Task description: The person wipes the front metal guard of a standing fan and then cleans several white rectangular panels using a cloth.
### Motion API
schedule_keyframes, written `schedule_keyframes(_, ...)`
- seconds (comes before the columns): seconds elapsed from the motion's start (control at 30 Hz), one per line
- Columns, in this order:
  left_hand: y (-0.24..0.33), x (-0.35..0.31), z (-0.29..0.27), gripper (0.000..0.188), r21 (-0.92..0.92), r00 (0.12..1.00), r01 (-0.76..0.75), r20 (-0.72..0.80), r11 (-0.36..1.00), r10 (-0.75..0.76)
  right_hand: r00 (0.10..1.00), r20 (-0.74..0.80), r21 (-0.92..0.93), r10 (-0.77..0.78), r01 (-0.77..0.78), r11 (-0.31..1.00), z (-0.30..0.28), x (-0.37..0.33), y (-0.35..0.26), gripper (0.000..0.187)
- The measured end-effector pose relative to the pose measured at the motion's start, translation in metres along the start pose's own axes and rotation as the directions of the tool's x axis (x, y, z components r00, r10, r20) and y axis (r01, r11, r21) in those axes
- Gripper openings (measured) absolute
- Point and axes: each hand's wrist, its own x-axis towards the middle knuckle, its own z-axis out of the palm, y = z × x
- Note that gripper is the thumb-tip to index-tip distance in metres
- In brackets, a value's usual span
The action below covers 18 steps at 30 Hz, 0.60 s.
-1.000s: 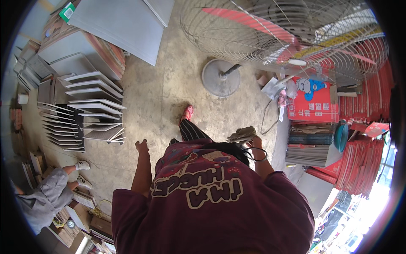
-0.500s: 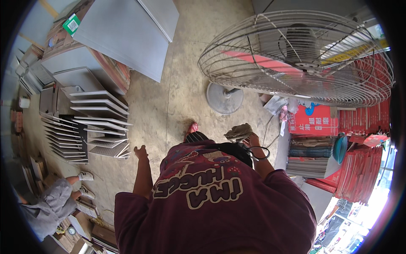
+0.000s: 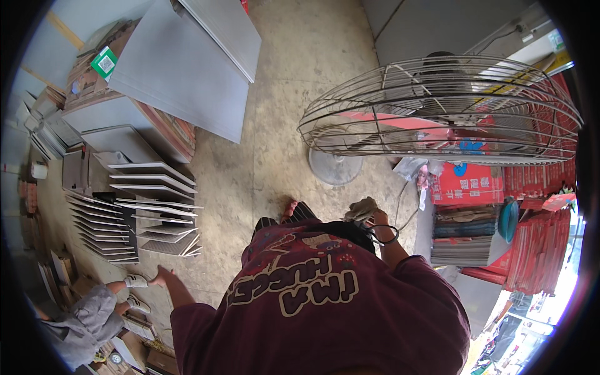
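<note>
My right hand (image 3: 379, 219) is closed on a crumpled grey-beige cloth (image 3: 360, 209), held in front of my body on the right. A dark loop (image 3: 387, 235) hangs around that wrist. My left hand (image 3: 164, 276) stretches out to the left, low and away from my body, with fingers extended and nothing in it. It is nearest, in the picture, to the rack of upright sample panels (image 3: 165, 215) and a seated person's shoes. A dark bag-like thing (image 3: 352, 235) lies at my waist beside the cloth.
A large caged floor fan (image 3: 440, 115) on a round base (image 3: 335, 167) stands front right. Big grey slabs (image 3: 187, 69) lean front left. Red cartons (image 3: 467, 184) and stacked sheets line the right. A person in grey shorts (image 3: 87, 322) sits at lower left. A cable lies on the floor.
My left hand has swung back and further left. My right hand still holds the cloth near my waist. The fan and slabs sit lower in view, and a striped trouser leg shows more.
</note>
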Motion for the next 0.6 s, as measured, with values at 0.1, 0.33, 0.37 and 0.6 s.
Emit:
schedule_keyframes(0.1, 0.025, 0.034, -0.024, 0.098, -0.133, 0.994, 0.026, -0.101, 0.991, -0.040, 1.000, 0.013, -0.033, 0.003, -0.003, 0.999, 0.006, 0.002, 0.003, 0.027)
schedule_keyframes(0.33, 0.019, 0.062, -0.028, 0.083, -0.270, 0.982, 0.130, -0.099, 0.954, -0.162, 0.997, 0.076, -0.031, -0.002, 0.004, 1.000, 0.034, -0.002, -0.005, 0.025)
schedule_keyframes(0.37, 0.012, 0.064, -0.026, 0.082, -0.281, 0.981, 0.150, -0.078, 0.948, -0.179, 0.997, 0.076, -0.070, 0.004, 0.001, 0.998, 0.043, -0.014, -0.013, 0.026)
schedule_keyframes(0.6, -0.020, 0.082, 0.005, 0.071, -0.382, 0.949, 0.307, 0.055, 0.872, -0.310, 0.996, 0.086, -0.021, -0.009, 0.011, 1.000, 0.076, -0.018, -0.015, 0.025)
